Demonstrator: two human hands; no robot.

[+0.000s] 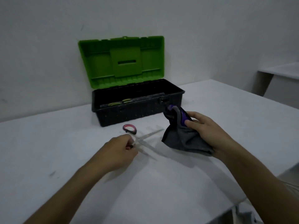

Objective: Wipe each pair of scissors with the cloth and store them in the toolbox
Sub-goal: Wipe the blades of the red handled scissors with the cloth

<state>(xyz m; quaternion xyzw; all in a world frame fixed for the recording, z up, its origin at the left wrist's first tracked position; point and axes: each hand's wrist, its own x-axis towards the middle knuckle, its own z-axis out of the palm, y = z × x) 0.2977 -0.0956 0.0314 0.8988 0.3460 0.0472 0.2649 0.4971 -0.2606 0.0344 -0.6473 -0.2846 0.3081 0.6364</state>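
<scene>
Head view: the right hand [205, 131] holds a grey cloth [186, 141] bunched round a purple-handled pair of scissors [181, 113], fingers curled over both, just in front of the toolbox's right end. The left hand [123, 151] grips one loop of a pink-handled pair of scissors [137, 139], whose blades lie spread open on the white table [226, 110]. By my reading, the purple pair is mid-wipe or ready for storing, and the pink pair is yet to be wiped; neither is stored. The black plastic toolbox [137, 113] stands with its green lid [121, 62] raised against the wall; inside lie what look like green-handled scissors [119, 102], though dimness hides detail.
</scene>
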